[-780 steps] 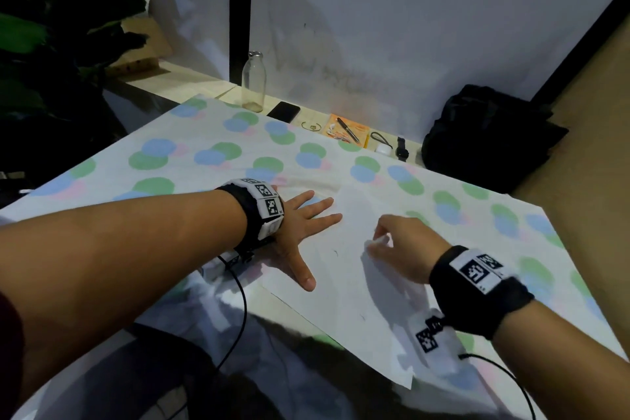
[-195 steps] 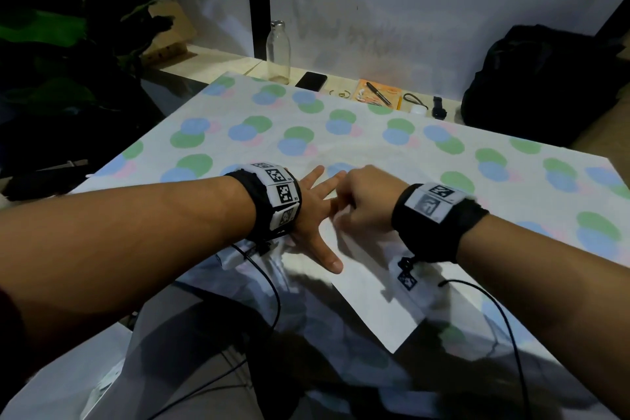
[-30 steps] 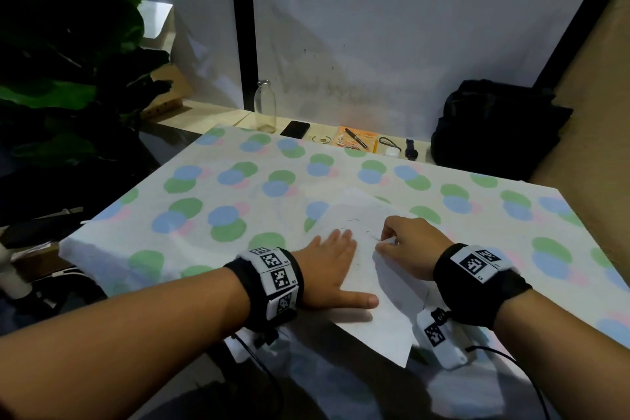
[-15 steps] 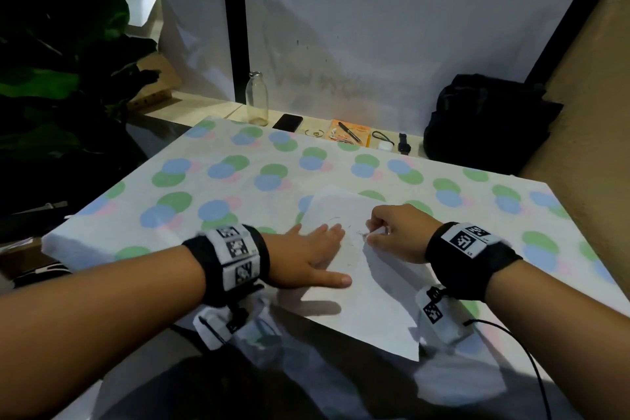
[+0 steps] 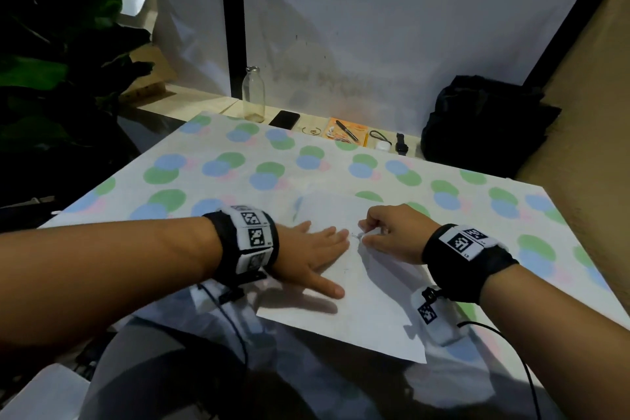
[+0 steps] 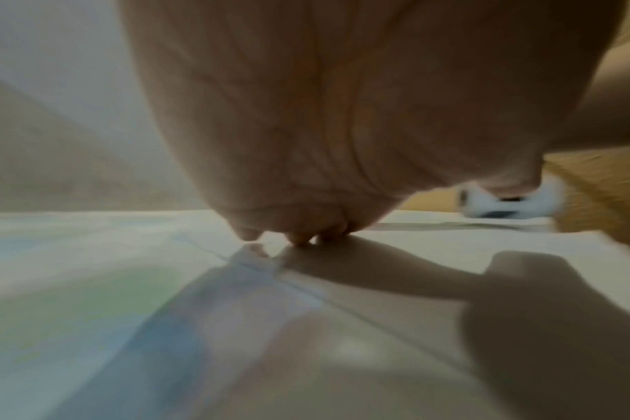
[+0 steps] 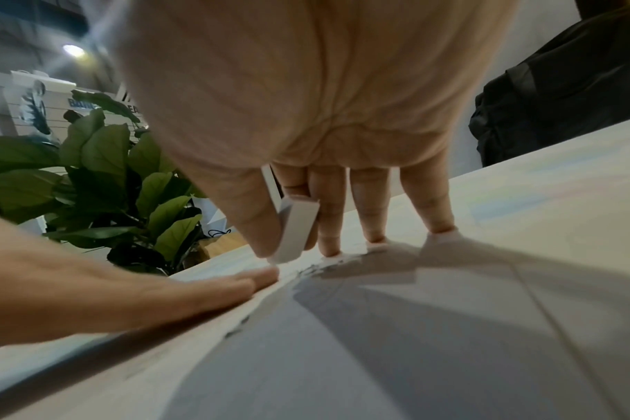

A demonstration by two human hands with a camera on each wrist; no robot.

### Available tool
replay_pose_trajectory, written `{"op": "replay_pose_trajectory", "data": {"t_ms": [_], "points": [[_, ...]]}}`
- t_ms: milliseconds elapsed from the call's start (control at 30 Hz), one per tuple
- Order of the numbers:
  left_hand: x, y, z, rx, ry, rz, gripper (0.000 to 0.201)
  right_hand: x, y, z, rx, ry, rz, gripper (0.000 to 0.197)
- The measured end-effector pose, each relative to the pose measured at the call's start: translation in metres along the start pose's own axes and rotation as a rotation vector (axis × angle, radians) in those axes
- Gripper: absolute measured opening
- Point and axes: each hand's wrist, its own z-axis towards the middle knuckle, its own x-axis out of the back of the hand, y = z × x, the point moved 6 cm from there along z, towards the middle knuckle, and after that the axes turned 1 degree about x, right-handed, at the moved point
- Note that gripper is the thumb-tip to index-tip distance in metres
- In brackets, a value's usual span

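Left hand (image 5: 306,256): lying flat, fingers straight and spread, pressing down the left part of a white paper sheet (image 5: 368,310).
Right hand (image 5: 392,235): curling over, thumb and forefinger pinching a small white eraser (image 7: 295,230), whose lower end is touching the sheet at dark pencil marks (image 7: 308,270) just right of the left fingertips.
Sheet: lying near, mid-counter (image 5: 238,164).
Glass bottle (image 5: 254,95): standing upright at the far edge, looking empty in this dim view.
Black bag (image 5: 477,123): sitting far right, contents hidden.
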Motion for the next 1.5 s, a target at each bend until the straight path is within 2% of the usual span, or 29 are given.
{"op": "replay_pose_trajectory", "data": {"t_ms": [67, 100, 200, 267, 300, 433, 467, 533, 633, 700, 767, 833, 933, 1000, 1067, 1133, 1200, 1333, 1367, 1433, 1500], "points": [[-0.004, 0.009, -0.009, -0.094, -0.002, -0.053, 0.099, -0.001, 0.0, 0.001, 0.006, 0.004, -0.005, 0.01], [-0.002, 0.006, -0.012, -0.083, 0.023, -0.086, 0.099, -0.001, 0.0, 0.001, 0.007, 0.006, -0.003, 0.01], [0.01, -0.02, -0.014, 0.104, 0.118, -0.1, 0.105, -0.003, -0.001, 0.002, 0.008, 0.006, 0.004, 0.01], [0.009, -0.031, -0.011, 0.201, 0.116, -0.053, 0.109, -0.002, -0.001, 0.002, 0.006, 0.004, 0.01, 0.009], [0.005, -0.03, -0.009, 0.199, 0.097, -0.031, 0.11, -0.002, -0.001, 0.002, 0.007, 0.002, 0.016, 0.01], [-0.004, 0.002, -0.006, -0.011, 0.073, -0.073, 0.104, -0.002, 0.001, 0.001, 0.013, 0.01, -0.009, 0.01], [0.002, 0.0, -0.006, 0.009, 0.109, -0.113, 0.103, -0.003, 0.0, 0.001, 0.01, 0.015, -0.017, 0.01], [0.014, -0.023, -0.004, 0.157, 0.184, -0.169, 0.106, -0.005, 0.0, 0.0, -0.002, 0.012, -0.013, 0.01], [0.019, -0.051, 0.004, 0.327, 0.176, -0.106, 0.113, -0.006, 0.001, 0.001, -0.008, -0.003, -0.007, 0.011], [0.014, -0.042, 0.011, 0.287, 0.12, -0.065, 0.114, -0.005, 0.002, 0.001, -0.011, 0.002, 0.01, 0.013], [0.012, -0.017, 0.016, 0.152, 0.07, -0.074, 0.108, -0.004, 0.002, 0.001, -0.01, 0.012, 0.018, 0.013], [0.019, -0.004, 0.021, 0.061, 0.086, -0.13, 0.101, -0.003, 0.002, 0.001, -0.005, 0.023, 0.031, 0.007], [0.035, -0.02, 0.032, 0.171, 0.208, -0.138, 0.106, -0.002, 0.003, 0.0, -0.003, 0.038, 0.08, 0.01], [0.036, -0.03, 0.041, 0.264, 0.223, -0.066, 0.112, -0.003, 0.005, -0.001, -0.01, 0.036, 0.126, 0.011], [0.035, -0.028, 0.051, 0.274, 0.214, -0.047, 0.116, -0.002, 0.007, -0.003, -0.009, 0.045, 0.17, 0.014], [0.037, -0.015, 0.055, 0.221, 0.201, -0.041, 0.114, 0.001, 0.009, -0.003, -0.005, 0.082, 0.187, 0.017], [0.039, 0.006, 0.052, 0.109, 0.164, -0.002, 0.105, 0.007, 0.012, -0.002, 0.007, 0.147, 0.211, 0.018], [0.035, 0.03, 0.041, -0.022, -0.009, 0.032, 0.088, 0.012, 0.023, 0.003, 0.0, 0.185, 0.359, 0.016], [0.037, 0.033, 0.038, -0.056, -0.004, -0.005, 0.087, 0.011, 0.026, 0.004, -0.018, 0.179, 0.38, 0.016], [0.05, 0.03, 0.038, -0.096, 0.102, -0.118, 0.087, 0.008, 0.031, 0.004, -0.048, 0.181, 0.418, 0.018], [0.058, 0.013, 0.041, 0.034, 0.191, -0.116, 0.092, 0.008, 0.034, 0.003, -0.077, 0.191, 0.416, 0.018]]}}
